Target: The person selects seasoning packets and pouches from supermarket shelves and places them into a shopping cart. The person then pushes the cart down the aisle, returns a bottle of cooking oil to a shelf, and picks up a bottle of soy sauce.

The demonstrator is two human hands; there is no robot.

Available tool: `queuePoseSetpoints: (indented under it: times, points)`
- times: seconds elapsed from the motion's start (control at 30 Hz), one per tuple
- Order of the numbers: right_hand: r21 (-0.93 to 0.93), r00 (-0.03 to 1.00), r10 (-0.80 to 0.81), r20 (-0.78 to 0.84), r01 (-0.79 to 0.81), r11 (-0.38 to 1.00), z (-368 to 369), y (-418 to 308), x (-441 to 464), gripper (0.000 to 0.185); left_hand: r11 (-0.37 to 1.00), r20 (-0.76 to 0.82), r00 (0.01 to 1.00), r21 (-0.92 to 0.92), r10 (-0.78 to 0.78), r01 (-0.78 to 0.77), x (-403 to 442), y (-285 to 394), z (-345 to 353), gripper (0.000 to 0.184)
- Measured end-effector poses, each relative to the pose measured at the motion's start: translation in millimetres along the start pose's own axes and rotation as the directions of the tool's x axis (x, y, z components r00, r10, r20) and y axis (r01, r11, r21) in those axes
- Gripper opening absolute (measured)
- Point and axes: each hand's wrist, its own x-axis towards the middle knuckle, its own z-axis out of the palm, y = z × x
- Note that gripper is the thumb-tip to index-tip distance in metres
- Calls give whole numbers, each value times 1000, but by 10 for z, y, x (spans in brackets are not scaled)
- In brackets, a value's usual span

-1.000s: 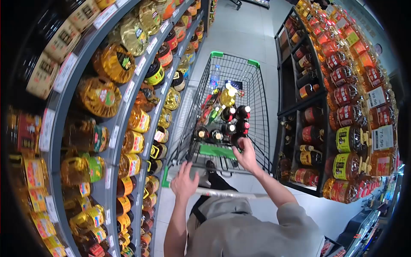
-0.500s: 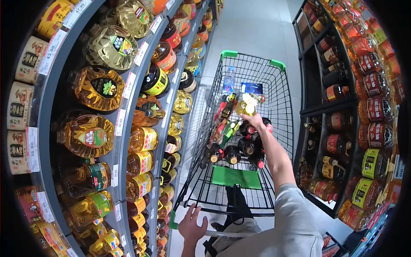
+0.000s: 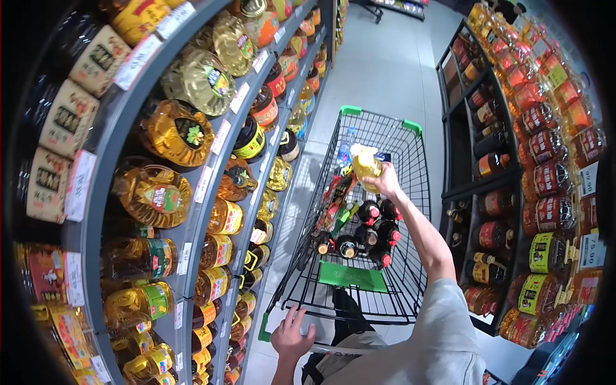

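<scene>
My right hand (image 3: 387, 181) is closed around a bottle of yellow oil (image 3: 367, 168), held tilted above the shopping cart (image 3: 416, 127), its pale top pointing away from me. Below and nearer to me, several dark bottles with red caps (image 3: 387, 232) lie in the cart. Beside them are long red packages (image 3: 333, 200) and a green item. At the cart's far left stands a clear water bottle (image 3: 346, 142); a dark blue item is partly hidden behind my hand. My left hand (image 3: 292, 337) is by the handle end, fingers spread, holding nothing.
Shelves of cooking oil bottles (image 3: 176, 131) with price tags run close along the left. On the right stand a black rack (image 3: 445, 186) of dark bottles and stacked large oil bottles (image 3: 545, 176). Grey floor (image 3: 385, 58) stretches ahead. A green flap (image 3: 351, 276) is on the cart.
My right hand has lifted the bottle of yellow oil higher from the cart's contents, and the bottle shows more fully. The view has shifted slightly. My left hand stays near the handle.
</scene>
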Motion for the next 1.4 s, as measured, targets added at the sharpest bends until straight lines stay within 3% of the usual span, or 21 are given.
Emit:
queuePoseSetpoints:
  times: [0.03, 0.1, 0.2, 0.27, 0.37, 0.4, 0.43, 0.5, 0.53, 0.63, 0.87, 1.07, 1.2, 1.3, 1.33, 1.37, 1.4]
  points:
    - [56, 999, -3, 43, 1, 998, -359, -551, -278, 70, 1000, -21, 1000, -15, 5, -5, -1, -5, -1, 44]
    - [104, 986, -165, -19, 167, 980, -595, -952, -639, 66, 999, -57, 998, -41, 14, -17, -35, -10, -15, 43]
    - [157, 940, -339, 39, 329, 931, -1199, -1871, -1275, 66, 996, -109, 993, -64, 54, -61, -59, -37, 3, 44]
    - [240, 945, -324, 41, 305, 922, -1432, -2260, -1646, 65, 996, -102, 992, -52, 73, -78, -125, 23, -119, 46]
    - [458, 960, -248, 128, 164, 874, -1803, -2955, -2324, 65, 916, -252, 947, -294, 202, -273, -163, -176, -103, 55]
    - [589, 951, -266, 159, 125, 798, -1807, -3079, -2515, 63, 703, -214, 971, -674, 108, -226, -163, -251, -42, 60]
    - [700, 935, -286, 208, 63, 712, -1814, -3230, -2695, 55, 353, -141, 989, -924, 40, -146, -203, -300, -30, 66]
    - [782, 900, -312, 303, -48, 622, -1818, -3583, -3039, 46, -149, -141, 978, -982, 155, -118, -373, -267, -345, 74]
    - [774, 892, -285, 351, -105, 624, -1735, -3658, -3139, 43, -181, -231, 963, -962, 139, -204, -487, -285, -406, 76]
    - [760, 841, -254, 477, -249, 601, -1368, -3920, -3442, 39, -55, -229, 940, -973, 253, -223, -1001, -395, -771, 78]
    - [700, 722, -247, 646, -431, 570, -797, -4509, -4026, 47, -86, -169, 985, -982, 36, -165, -2013, -786, -1112, 64]
    - [759, 704, -353, 617, -413, 503, -604, -4769, -4303, 45, -55, -149, 985, -987, -87, -154, -2384, -1019, -1349, 62]
    - [812, 739, -356, 571, -447, 375, -463, -4970, -4233, 38, -187, -205, 970, -956, -131, -227, -2478, -991, -1369, 74]
    - [846, 781, -333, 528, -451, 285, -440, -5104, -4207, 37, -638, -310, 950, -724, -41, -264, -2313, -860, -1025, 84]
    - [851, 781, -345, 521, -442, 284, -421, -5108, -4172, 37, -532, -257, 959, -799, -117, -279, -2254, -881, -810, 88]
    - [854, 781, -353, 515, -433, 287, -410, -5090, -4130, 38, -523, -281, 954, -800, -106, -293, -2224, -860, -848, 88]
    - [851, 766, -378, 521, -432, 298, -405, -5059, -4067, 52, -518, -302, 948, -799, -95, -307, -2196, -842, -898, 88]
